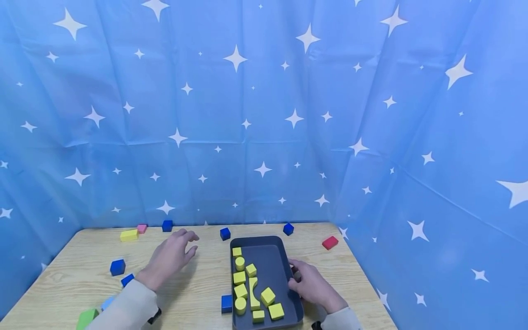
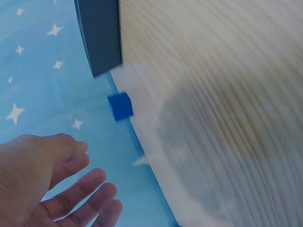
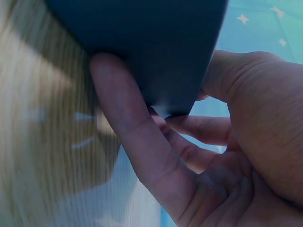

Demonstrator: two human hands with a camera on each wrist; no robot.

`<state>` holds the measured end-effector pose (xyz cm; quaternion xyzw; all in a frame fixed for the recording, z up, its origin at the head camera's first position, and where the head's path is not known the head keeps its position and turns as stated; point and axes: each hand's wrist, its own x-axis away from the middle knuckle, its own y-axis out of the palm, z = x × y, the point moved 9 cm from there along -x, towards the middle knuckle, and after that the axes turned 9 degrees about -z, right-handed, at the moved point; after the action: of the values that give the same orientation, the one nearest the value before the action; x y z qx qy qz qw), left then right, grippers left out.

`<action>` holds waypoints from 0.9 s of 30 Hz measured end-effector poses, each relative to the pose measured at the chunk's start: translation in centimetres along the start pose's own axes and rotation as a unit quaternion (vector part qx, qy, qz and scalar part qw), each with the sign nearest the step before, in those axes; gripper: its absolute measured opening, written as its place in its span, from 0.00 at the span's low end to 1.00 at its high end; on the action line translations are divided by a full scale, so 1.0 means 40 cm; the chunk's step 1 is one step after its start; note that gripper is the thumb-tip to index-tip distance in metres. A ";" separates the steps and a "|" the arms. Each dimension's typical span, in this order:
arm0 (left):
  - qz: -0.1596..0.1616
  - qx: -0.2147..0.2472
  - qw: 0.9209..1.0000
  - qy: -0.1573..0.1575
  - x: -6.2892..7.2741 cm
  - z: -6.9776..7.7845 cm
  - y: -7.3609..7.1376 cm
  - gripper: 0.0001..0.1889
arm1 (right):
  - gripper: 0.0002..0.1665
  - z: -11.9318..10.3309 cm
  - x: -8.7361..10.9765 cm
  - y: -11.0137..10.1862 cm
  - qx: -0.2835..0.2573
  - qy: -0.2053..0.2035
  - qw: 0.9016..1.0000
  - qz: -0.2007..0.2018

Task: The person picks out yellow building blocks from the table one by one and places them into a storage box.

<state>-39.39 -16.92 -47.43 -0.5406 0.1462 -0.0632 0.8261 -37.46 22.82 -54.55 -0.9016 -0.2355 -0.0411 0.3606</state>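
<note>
A dark grey tray (image 1: 270, 261) with yellow blocks lies on the table in the head view. My right hand (image 1: 311, 282) grips the tray's right wall, the thumb over the rim and the fingers outside. In the right wrist view, fingers (image 3: 137, 127) lie along the outer wall (image 3: 156, 52). My left hand (image 1: 173, 252) hovers over the table left of the tray, holding nothing, fingers loosely bent. In the left wrist view, a blue cube (image 2: 121, 106) appears beyond the left hand (image 2: 52, 184). Inside the tray are yellow cubes (image 1: 268, 296), cylinders (image 1: 240, 263) and an arched block (image 1: 253, 293).
Blue cubes (image 1: 117, 267) are scattered on the wooden table (image 1: 202, 275), one blue block (image 1: 226, 304) beside the tray. A yellow block (image 1: 129, 235) and pink block (image 1: 142, 228) lie back left, a red block (image 1: 330, 243) right, a green block (image 1: 87, 318) front left. Starry curtains (image 1: 264, 114) surround the table.
</note>
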 end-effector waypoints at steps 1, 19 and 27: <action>0.000 0.000 1.000 -0.001 0.001 -0.011 -0.003 0.13 | 0.40 -0.001 0.001 -0.001 -0.002 -0.001 1.000 0.001; -0.015 -0.008 0.998 -0.062 0.056 -0.211 -0.045 0.14 | 0.39 0.006 0.001 0.003 -0.004 0.008 1.000 -0.004; -0.022 -0.007 0.996 -0.083 0.053 -0.270 -0.073 0.15 | 0.39 0.001 0.000 -0.002 0.001 -0.001 1.000 0.001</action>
<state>-40.54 -28.09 -49.18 -0.5526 0.0659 -0.0357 0.8301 -37.49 22.89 -54.54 -0.9015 -0.2350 -0.0397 0.3613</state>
